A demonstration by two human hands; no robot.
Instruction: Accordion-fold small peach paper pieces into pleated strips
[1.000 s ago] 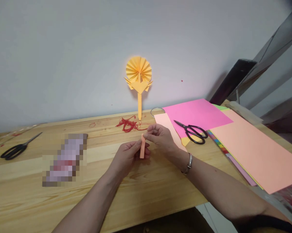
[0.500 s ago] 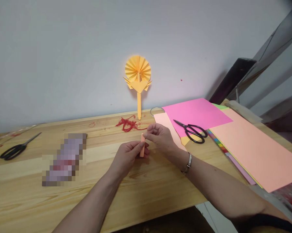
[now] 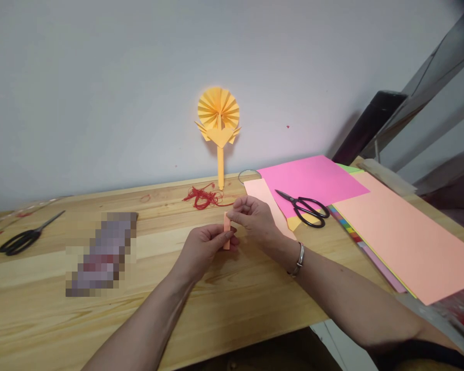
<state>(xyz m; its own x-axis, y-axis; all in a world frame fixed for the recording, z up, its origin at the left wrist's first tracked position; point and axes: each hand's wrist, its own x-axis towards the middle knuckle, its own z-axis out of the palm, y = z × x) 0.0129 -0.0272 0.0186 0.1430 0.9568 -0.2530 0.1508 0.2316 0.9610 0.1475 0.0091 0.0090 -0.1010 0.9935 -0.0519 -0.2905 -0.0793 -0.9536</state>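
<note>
Both hands meet over the middle of the wooden table (image 3: 224, 304) on a narrow folded strip of salmon-pink paper (image 3: 226, 224), held upright. My left hand (image 3: 204, 248) pinches its lower part, fingers closed round it. At the strip's top end, my right hand (image 3: 255, 218) pinches with closed fingers; a silver bracelet is on that wrist. Most of the strip is hidden by the fingers.
A yellow pleated paper fan on a stick (image 3: 218, 123) leans against the wall, with red thread (image 3: 203, 198) at its foot. Black scissors (image 3: 304, 207) lie on pink and salmon paper sheets (image 3: 401, 232) at the right. Another pair of scissors (image 3: 21, 238) lies far left, beside a blurred flat object (image 3: 102, 252).
My left fingers have closed further over the strip, so less of it shows. The view has shifted very slightly; nothing else has moved.
</note>
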